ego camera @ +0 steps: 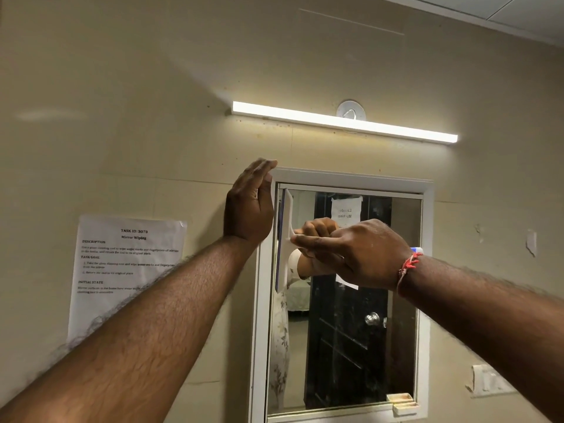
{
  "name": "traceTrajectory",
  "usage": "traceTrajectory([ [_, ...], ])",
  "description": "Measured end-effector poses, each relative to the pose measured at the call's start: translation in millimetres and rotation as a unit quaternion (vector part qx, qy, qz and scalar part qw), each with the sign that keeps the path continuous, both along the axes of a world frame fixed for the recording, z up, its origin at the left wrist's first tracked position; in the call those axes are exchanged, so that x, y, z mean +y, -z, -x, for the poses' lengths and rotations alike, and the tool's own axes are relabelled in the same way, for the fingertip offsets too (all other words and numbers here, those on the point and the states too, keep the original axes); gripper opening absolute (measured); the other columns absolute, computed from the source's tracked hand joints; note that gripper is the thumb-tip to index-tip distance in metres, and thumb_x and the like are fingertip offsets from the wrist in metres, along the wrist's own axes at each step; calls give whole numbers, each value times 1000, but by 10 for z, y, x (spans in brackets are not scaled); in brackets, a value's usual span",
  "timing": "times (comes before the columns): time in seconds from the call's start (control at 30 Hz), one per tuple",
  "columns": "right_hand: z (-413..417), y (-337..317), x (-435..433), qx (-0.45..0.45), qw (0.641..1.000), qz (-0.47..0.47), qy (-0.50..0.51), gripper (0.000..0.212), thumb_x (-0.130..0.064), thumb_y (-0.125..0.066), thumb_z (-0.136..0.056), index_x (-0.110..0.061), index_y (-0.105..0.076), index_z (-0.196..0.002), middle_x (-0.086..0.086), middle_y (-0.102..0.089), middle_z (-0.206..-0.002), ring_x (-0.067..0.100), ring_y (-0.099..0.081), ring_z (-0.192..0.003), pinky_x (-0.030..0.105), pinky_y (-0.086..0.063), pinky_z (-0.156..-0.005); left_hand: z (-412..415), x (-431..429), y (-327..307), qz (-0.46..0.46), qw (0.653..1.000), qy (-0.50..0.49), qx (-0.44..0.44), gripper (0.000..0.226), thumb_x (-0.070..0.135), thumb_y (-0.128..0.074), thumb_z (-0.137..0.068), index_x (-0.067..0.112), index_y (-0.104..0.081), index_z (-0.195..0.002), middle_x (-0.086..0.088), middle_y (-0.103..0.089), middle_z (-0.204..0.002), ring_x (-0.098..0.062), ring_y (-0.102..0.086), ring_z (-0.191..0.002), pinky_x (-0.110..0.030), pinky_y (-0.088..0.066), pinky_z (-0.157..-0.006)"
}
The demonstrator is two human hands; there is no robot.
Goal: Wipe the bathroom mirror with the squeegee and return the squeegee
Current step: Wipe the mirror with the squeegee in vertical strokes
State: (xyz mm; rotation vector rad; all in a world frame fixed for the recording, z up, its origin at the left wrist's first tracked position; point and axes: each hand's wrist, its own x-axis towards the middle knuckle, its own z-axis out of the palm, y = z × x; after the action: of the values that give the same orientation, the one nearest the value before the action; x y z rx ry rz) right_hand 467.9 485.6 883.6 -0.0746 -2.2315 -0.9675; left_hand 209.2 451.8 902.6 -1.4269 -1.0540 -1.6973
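Note:
A mirror (351, 346) in a white frame (351, 178) hangs on the beige wall. My right hand (357, 251), with a red thread at the wrist, grips the handle of a white squeegee (287, 227). Its blade stands vertical against the glass at the mirror's upper left edge. My left hand (248, 206) rests flat and open against the frame's upper left corner, fingers pointing up. The glass reflects my hand, a dark door with a knob and a paper sign.
A lit tube light (345, 121) runs above the mirror. A printed task sheet (128, 270) is taped to the wall on the left. A small white soap holder (403, 403) sits at the frame's lower right. A wall fitting (488, 381) is at the right.

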Motion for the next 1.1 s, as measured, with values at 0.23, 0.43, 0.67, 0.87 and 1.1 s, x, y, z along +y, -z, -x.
traceTrajectory([
  [0.23,36,-22,22,-4,1000,-14,-7,48,-54,-20,-115,-42,-38,-158,1,-71,-75,11,-54,-47,28,-52,-45,5,-2,-3,-2,1000,0,-2,46,40,-39,-115,20,-65,-148,-3,-61,-157,-19,-52,-150,-35,-45,-122],
  [0.43,43,-52,39,-14,1000,-9,-6,48,-57,-19,-115,-44,-33,-158,0,-69,-72,11,-54,-46,29,-52,-43,-3,4,-2,0,1000,-8,-4,43,37,-41,-116,21,-65,-148,-2,-60,-158,-19,-52,-150,-32,-44,-122],
  [0.67,68,-33,65,-24,1000,-13,12,48,-55,-25,-115,-46,-28,-162,-1,-70,-77,12,-55,-50,31,-54,-47,-21,-8,1,1,1000,-11,-3,46,41,-39,-116,22,-65,-148,-2,-61,-157,-19,-53,-150,-30,-43,-121],
  [0.87,83,-25,58,-19,1000,0,14,49,-56,-25,-114,-49,-25,-162,0,-72,-84,13,-59,-54,34,-59,-50,-23,-28,-6,-5,1000,-22,5,41,35,-43,-116,20,-65,-148,-3,-62,-156,-20,-54,-149,-32,-45,-121],
  [1.1,66,8,-9,9,1000,-2,-12,51,-39,-57,-106,-39,-47,-156,2,-70,-84,6,-43,-53,28,-54,-44,-24,-66,-11,1,999,-35,13,41,34,-42,-117,20,-64,-149,-2,-61,-157,-18,-52,-150,-25,-41,-121],
])
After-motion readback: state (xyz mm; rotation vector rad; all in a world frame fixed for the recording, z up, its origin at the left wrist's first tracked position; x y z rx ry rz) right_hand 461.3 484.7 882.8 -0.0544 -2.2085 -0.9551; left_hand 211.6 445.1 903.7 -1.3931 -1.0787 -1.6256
